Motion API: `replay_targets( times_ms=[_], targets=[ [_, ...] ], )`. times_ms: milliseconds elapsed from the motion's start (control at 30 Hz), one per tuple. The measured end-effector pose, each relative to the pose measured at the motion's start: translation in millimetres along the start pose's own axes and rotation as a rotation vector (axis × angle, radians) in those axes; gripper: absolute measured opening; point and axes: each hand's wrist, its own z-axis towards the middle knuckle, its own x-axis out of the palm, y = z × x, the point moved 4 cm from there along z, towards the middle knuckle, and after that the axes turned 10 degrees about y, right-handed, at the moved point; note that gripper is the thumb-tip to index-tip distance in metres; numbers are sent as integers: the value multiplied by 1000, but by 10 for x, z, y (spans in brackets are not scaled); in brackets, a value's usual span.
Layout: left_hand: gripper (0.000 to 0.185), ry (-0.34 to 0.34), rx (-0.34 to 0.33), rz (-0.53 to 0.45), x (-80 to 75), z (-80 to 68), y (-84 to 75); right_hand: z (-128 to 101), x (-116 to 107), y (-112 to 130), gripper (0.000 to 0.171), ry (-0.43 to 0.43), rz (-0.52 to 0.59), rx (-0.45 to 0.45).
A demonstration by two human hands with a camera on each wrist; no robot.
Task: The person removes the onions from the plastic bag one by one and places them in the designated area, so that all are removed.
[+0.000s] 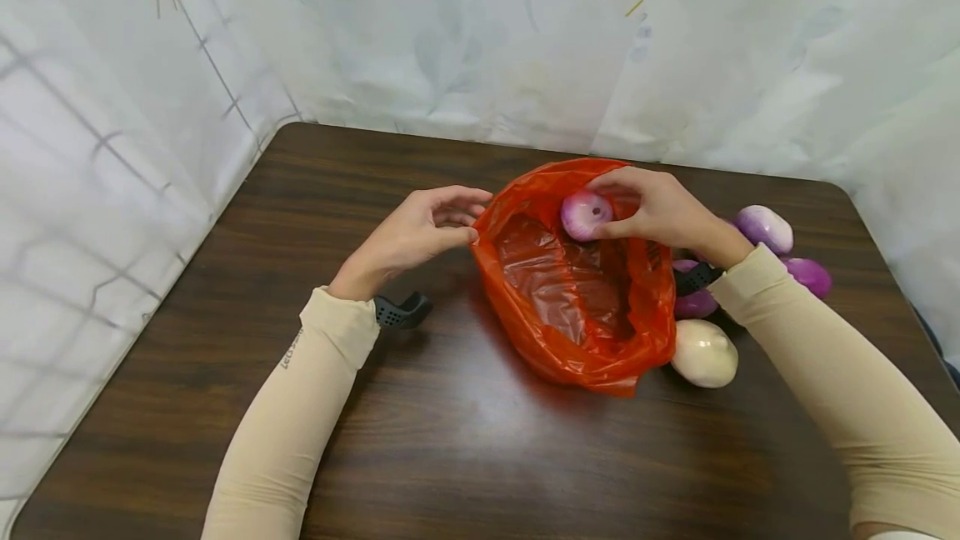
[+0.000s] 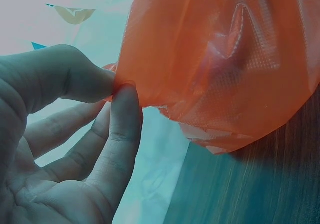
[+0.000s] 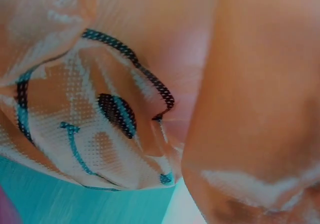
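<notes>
Five onions [image 1: 587,214] – one orange bag [image 1: 592,340]

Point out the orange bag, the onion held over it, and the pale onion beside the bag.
bag [image 1: 525,340], head view, near outer wall.
held onion [image 1: 584,215], head view, its cut top.
pale onion [image 1: 703,352], head view, its middle.

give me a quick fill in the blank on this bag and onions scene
1. The right hand holds a purple onion over the open ____ bag.
2. The left hand pinches the bag's ____.
3. The pale onion lies on the ____, touching the bag.

Missing words: orange; rim; table
</notes>
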Motion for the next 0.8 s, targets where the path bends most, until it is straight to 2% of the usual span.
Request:
replay_targets(
  times_ms=[233,800],
  targets=[
    [47,4,2,-4,-2,-1,8,40,25,-18,57,-7,-44,6],
    [47,1,2,7,2,10,4,93,106,-53,50,1,21,-26]
  ],
)
